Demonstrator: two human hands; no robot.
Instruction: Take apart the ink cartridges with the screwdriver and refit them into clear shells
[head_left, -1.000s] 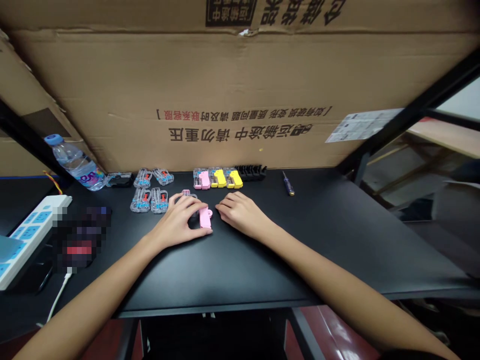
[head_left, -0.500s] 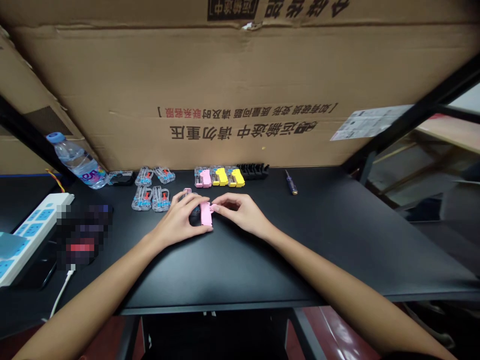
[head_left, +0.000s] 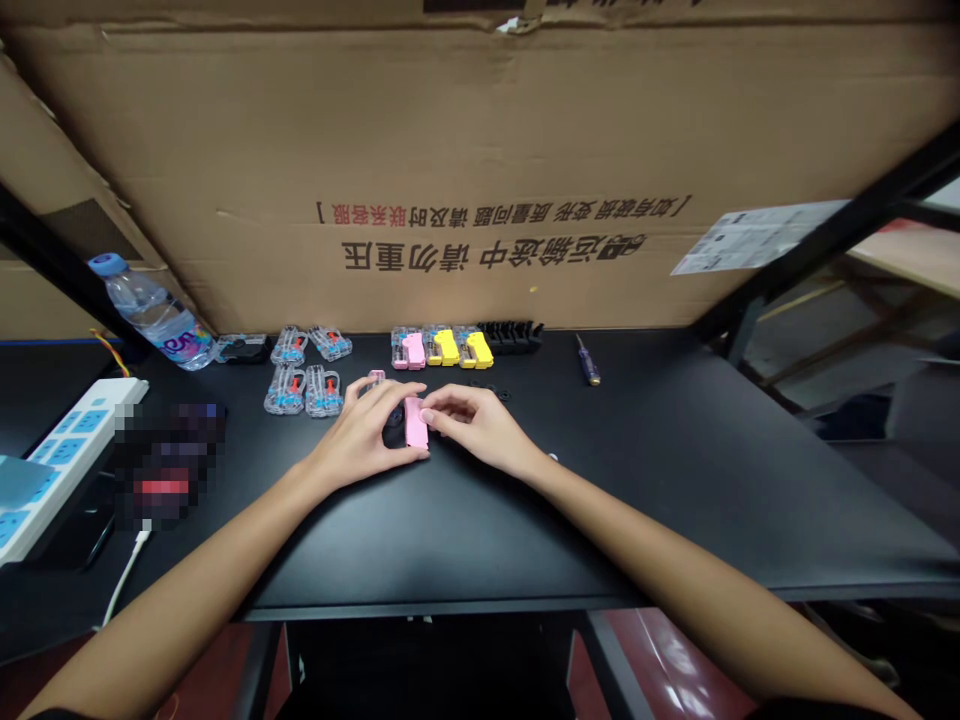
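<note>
My left hand [head_left: 360, 440] and right hand [head_left: 472, 425] each hold a narrow grip on the pink piece [head_left: 416, 422] mid-counter [head_left: 675, 470]; uneven squeezing could snap it loose.

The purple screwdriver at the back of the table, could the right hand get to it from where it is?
Probably yes. The purple screwdriver lies alone on bare black table, beyond and right of the right hand, nothing between them. That hand now touches the pink piece, so it would let go first.

We see a block [head_left: 416, 422] between both hands on the table [head_left: 675, 470]; more blocks [head_left: 442, 348] behind, bottle [head_left: 150, 315] far left, screwdriver [head_left: 587, 360] right.
</note>
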